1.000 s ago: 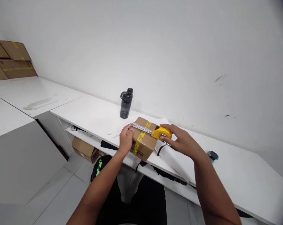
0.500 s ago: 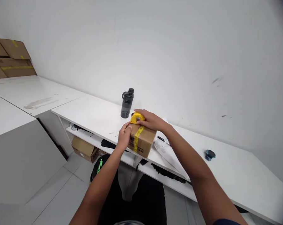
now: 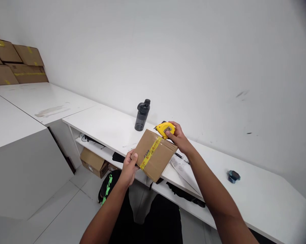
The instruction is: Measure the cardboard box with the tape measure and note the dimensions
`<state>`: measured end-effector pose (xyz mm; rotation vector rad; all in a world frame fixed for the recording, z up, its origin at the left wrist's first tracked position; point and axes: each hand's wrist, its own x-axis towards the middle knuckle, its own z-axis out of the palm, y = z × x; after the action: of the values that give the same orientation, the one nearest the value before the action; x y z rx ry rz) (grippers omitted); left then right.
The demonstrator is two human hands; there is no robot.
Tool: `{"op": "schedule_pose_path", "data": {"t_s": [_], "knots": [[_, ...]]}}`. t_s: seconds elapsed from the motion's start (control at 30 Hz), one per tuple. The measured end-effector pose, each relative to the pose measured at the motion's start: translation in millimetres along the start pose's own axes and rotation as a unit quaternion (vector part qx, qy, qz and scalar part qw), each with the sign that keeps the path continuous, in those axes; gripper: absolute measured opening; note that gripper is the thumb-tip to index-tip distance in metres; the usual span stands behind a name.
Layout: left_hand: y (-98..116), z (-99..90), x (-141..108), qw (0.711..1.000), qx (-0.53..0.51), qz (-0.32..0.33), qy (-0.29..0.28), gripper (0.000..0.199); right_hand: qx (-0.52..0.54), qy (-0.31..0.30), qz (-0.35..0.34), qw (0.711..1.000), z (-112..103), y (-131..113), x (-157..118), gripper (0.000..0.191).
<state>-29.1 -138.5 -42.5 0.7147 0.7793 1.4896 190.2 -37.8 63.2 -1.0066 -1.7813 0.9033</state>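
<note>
A small cardboard box (image 3: 159, 157) with a strip of yellow tape across its face is tilted up at the front of the white table (image 3: 107, 123). My left hand (image 3: 130, 166) grips its left corner, thumb on the face and fingers underneath. Above the box's far edge, my right hand (image 3: 178, 135) is closed round a yellow tape measure (image 3: 165, 128), thumb on its side. The measure's metal tip shows at its left end; no blade is drawn out.
Behind the box stands a dark bottle (image 3: 142, 115). White paper (image 3: 184, 171) and a black pen (image 3: 180, 157) lie to its right, a small dark blue object (image 3: 233, 176) farther right. Cartons (image 3: 28, 73) are stacked at the far left; another carton (image 3: 93, 162) sits below the tabletop.
The box has been tipped so its taped face turns toward me, and my left hand has shifted lower on it. My right hand has lifted the tape measure off the box and moved right.
</note>
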Motion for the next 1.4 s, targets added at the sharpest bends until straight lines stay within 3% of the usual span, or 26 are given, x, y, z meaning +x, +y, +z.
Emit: {"op": "schedule_pose_path", "data": {"t_s": [0.1,0.2,0.27,0.33,0.43,0.53,0.63,0.7,0.8,1.0,1.2,1.4], "knots": [[-4,8.2,32,0.996,0.056,0.033,0.059,0.052,-0.088,0.035,-0.054,0.994,5,-8,-5,0.065],[3,19.8,54,0.959,0.195,0.134,0.156,0.045,-0.148,0.056,-0.074,0.985,18,-17,-8,0.062],[6,27.8,53,0.948,0.239,0.158,0.137,0.046,-0.152,0.057,-0.071,0.984,30,-23,-9,0.061],[6,34.4,43,0.955,0.235,0.146,0.105,0.055,-0.131,0.050,-0.063,0.988,42,-28,-11,0.062],[4,40.7,24,0.962,0.211,0.143,0.097,0.075,-0.083,-0.007,-0.047,0.995,53,-32,-13,0.074],[13,43.4,21,0.974,0.181,0.132,0.044,0.078,-0.065,-0.093,-0.040,0.993,48,-35,-9,0.083],[33,43.0,34,0.985,0.142,0.068,-0.068,0.070,-0.103,-0.154,-0.050,0.981,35,-35,4,0.071],[45,41.4,45,0.984,0.124,0.019,-0.126,0.069,-0.137,-0.168,-0.072,0.974,28,-33,13,0.066],[53,38.5,57,0.980,0.109,-0.016,-0.164,0.072,-0.182,-0.165,-0.124,0.961,24,-29,22,0.063],[48,38.2,55,0.987,0.056,0.010,-0.148,0.088,-0.298,-0.183,-0.183,0.919,24,-39,20,0.058],[40,39.9,52,0.990,0.079,0.042,-0.111,0.076,-0.412,-0.219,-0.196,0.863,17,-62,18,0.054],[40,38.0,55,0.986,0.131,0.080,-0.068,0.057,-0.439,-0.216,-0.137,0.861,-14,-65,-3,0.052]]}}
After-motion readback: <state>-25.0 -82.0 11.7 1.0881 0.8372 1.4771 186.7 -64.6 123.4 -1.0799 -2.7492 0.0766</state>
